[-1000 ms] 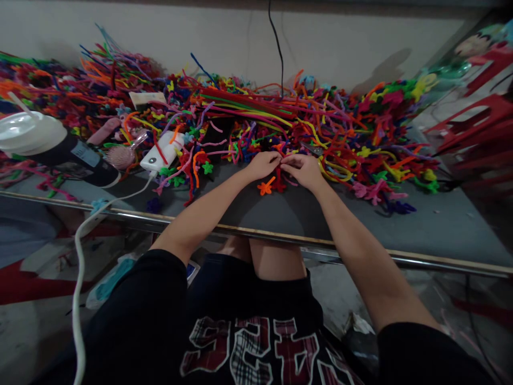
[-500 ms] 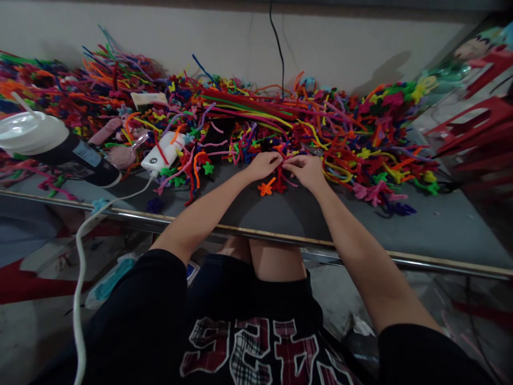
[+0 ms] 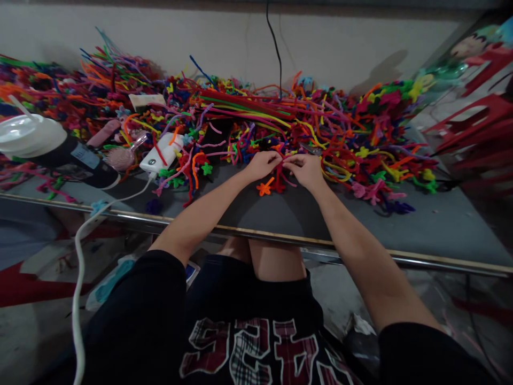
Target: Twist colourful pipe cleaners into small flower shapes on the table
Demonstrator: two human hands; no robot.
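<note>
1. Barely anything has moved since half a second ago: left hand [image 3: 262,166] and right hand [image 3: 306,168] keep almost the same place.
2. Red fuzzy piece [image 3: 282,159]: between both hands' fingertips, shape too small to tell.
3. Each hand: fingers curled, thumb and fingertip pinching that piece.
4. Orange flower [image 3: 264,188]: just below the left hand.
5. Colourful stem heap [image 3: 248,109]: beyond both hands.
</note>
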